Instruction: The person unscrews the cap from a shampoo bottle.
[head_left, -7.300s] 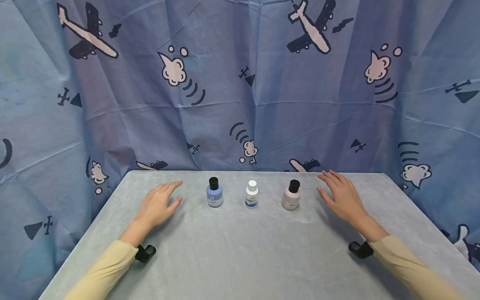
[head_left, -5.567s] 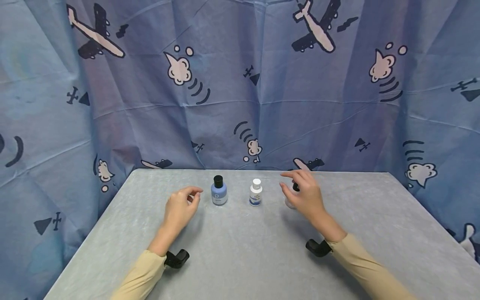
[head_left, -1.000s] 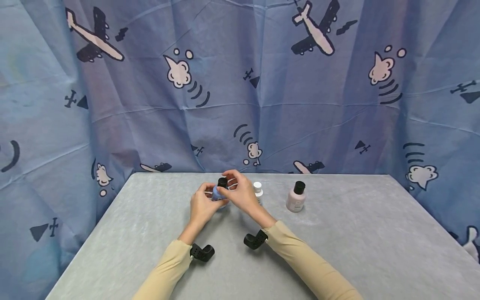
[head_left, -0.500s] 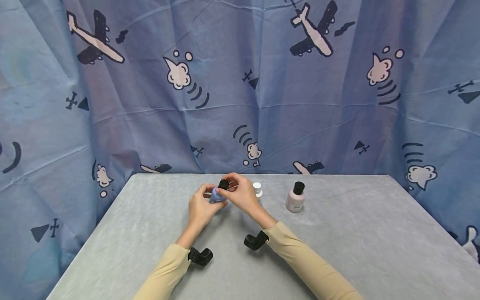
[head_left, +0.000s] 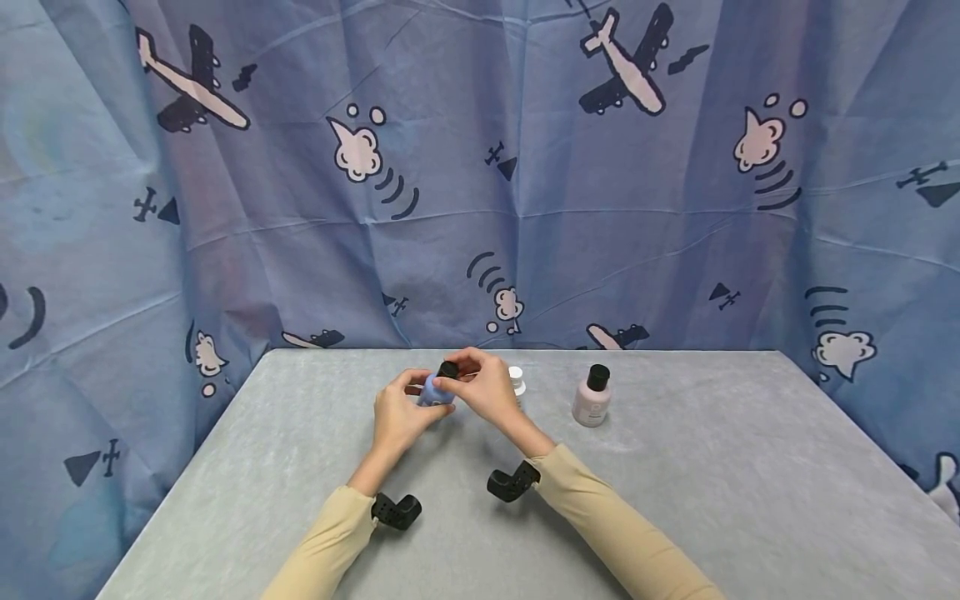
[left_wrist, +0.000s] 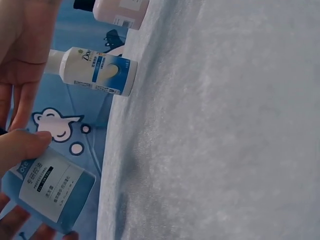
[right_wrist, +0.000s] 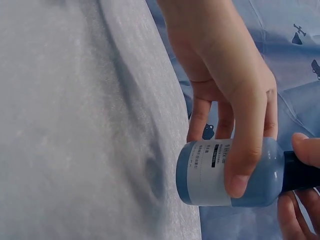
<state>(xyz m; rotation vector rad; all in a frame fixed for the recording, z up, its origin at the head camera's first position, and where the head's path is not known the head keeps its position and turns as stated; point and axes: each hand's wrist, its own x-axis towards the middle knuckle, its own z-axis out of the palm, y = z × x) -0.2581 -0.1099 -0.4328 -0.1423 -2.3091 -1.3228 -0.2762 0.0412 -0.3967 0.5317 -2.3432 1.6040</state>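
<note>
A blue lotion bottle (head_left: 430, 392) with a black cap (head_left: 448, 369) is held between both hands, leaning with its cap to the right. My left hand (head_left: 397, 414) grips the bottle's body, the thumb across the white label (right_wrist: 205, 165). Thumb and fingers of my right hand (head_left: 486, 389) pinch the black cap, which is on the bottle. In the left wrist view the bottle's base appears raised off the table. Just behind the right hand, a small white bottle (head_left: 517, 381) is partly hidden; its blue-and-white label (left_wrist: 102, 70) shows in the left wrist view.
A pale pink bottle (head_left: 591, 404) with a black cap stands upright to the right. The grey table (head_left: 712, 467) ends at a back edge just beyond the bottles. A blue patterned curtain (head_left: 442, 167) hangs behind it.
Both hands were apart earlier, the right one near the pink bottle. They came together at the blue bottle, which has tilted rightward and risen slightly in the last second.
</note>
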